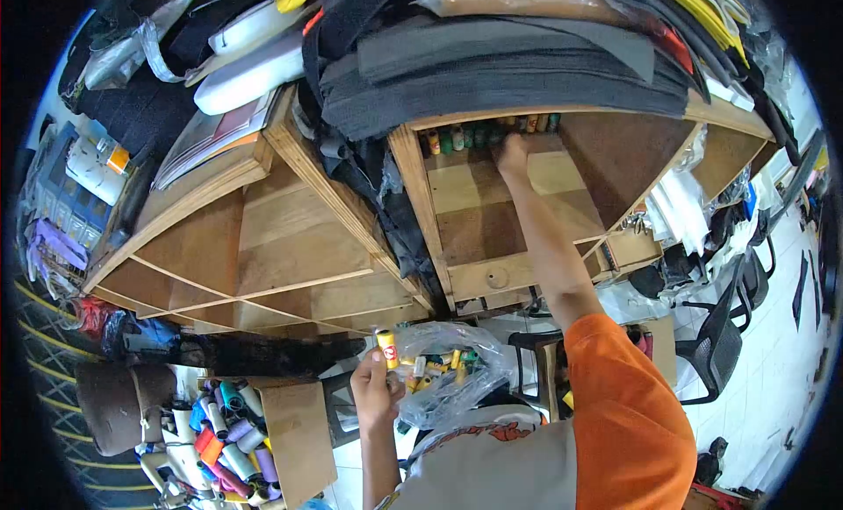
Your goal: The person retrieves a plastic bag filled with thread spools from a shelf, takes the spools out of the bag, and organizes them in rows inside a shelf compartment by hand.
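Note:
My left hand point(376, 389) is closed around a small yellow thread spool point(386, 348) with a red and white label, held upright. Just beside it, a clear plastic bag point(485, 350) holds more small spools point(428, 367), mostly yellow, white and green. My right hand point(512, 152) reaches deep into a wooden shelf compartment point(474, 227), at a row of small dark green and yellow spools point(468, 137) standing along its back. Its fingers look curled in; whatever they grip is hidden from view.
A stack of dark grey fabric point(518, 67) lies on top of the shelf. To the left stands another wooden shelf unit point(303, 233). Below it, a cardboard box point(299, 427) is heaped with colourful thread cones point(230, 440). A black chair point(724, 339) stands at right on white floor tiles.

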Motion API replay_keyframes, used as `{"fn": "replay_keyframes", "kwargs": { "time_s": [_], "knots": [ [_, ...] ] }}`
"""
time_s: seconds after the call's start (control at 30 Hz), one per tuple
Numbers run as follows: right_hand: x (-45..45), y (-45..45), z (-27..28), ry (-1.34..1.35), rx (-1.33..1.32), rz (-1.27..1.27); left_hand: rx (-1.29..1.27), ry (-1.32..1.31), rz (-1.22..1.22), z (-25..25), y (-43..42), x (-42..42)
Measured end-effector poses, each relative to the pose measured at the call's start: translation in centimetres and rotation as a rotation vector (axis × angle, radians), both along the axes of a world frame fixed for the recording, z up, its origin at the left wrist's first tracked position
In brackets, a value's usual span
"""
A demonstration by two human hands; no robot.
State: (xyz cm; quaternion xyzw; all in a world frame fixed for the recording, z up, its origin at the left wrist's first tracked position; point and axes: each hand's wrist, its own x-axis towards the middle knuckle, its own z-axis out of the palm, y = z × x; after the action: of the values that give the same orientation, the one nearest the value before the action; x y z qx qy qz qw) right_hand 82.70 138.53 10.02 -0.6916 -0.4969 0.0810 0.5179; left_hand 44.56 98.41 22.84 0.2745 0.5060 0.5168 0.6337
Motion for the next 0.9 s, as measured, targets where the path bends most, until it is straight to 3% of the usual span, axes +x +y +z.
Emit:
{"fn": "replay_keyframes", "kwargs": {
  "time_s": [0.07,0.13,0.2,0.27,0.33,0.43,0.47,0.5,0.57,0.6,0.63,0.7,0.77,0.8,0.83,0.87,0.9],
  "knots": [
    [0.5,2.2,-2.6,0.31,0.195,0.071,0.011,0.009,0.006,-0.1,0.0,-0.1],
    [-0.2,0.7,-1.3,0.215,0.1,0.053,0.003,0.024,0.015,0.0,-0.1,0.0],
    [-2.0,-4.2,4.7,-0.294,-0.273,-0.046,-0.017,0.041,0.031,0.5,-0.1,0.3],
    [-2.2,-2.9,3.0,0.294,0.244,0.124,-0.031,0.094,0.021,0.6,0.0,0.3],
    [-1.0,0.1,-0.7,0.465,0.444,0.124,-0.031,0.104,0.015,0.5,-0.1,0.3],
    [-1.6,-4.9,2.7,-0.212,0.053,-0.14,-0.028,0.053,0.009,0.0,-0.2,0.2],
    [-1.8,-6.5,4.2,-0.172,-0.003,-0.13,-0.036,0.046,0.015,0.0,-0.2,0.3],
    [-2.3,-8.4,5.5,-0.084,-0.024,-0.09,-0.045,0.038,0.02,-0.1,-0.1,0.4],
    [-4.6,-14.5,9.1,0.57,-0.04,0.245,-0.021,0.013,0.003,0.0,0.1,0.7],
    [-7.0,-19.2,13.0,0.721,-0.196,0.43,-0.029,-0.013,0.006,0.0,0.2,0.9],
    [-7.7,-21.8,12.8,0.815,-0.387,0.743,-0.037,-0.038,0.008,0.1,0.4,1.1],
    [-11.2,-28.1,17.6,0.528,-0.572,0.978,-0.045,-0.055,0.011,0.3,0.7,1.6],
    [-14.9,-31.5,14.5,0.68,-0.613,1.116,-0.05,-0.038,0.01,0.6,1.0,2.4],
    [-16.3,-33.1,17.1,0.557,-0.687,1.084,-0.037,-0.038,0.007,0.8,1.1,2.9],
    [-17.7,-33.8,14.4,0.516,-0.526,1.126,-0.025,-0.035,0.003,1.0,1.2,3.2],
    [-18.4,-34.8,14.4,0.668,-0.45,1.1,-0.009,-0.032,0.0,1.1,1.4,3.6],
    [-18.7,-34.9,14.2,0.535,-0.417,1.015,-0.013,-0.059,0.033,0.2,1.6,3.6]
  ]
}}
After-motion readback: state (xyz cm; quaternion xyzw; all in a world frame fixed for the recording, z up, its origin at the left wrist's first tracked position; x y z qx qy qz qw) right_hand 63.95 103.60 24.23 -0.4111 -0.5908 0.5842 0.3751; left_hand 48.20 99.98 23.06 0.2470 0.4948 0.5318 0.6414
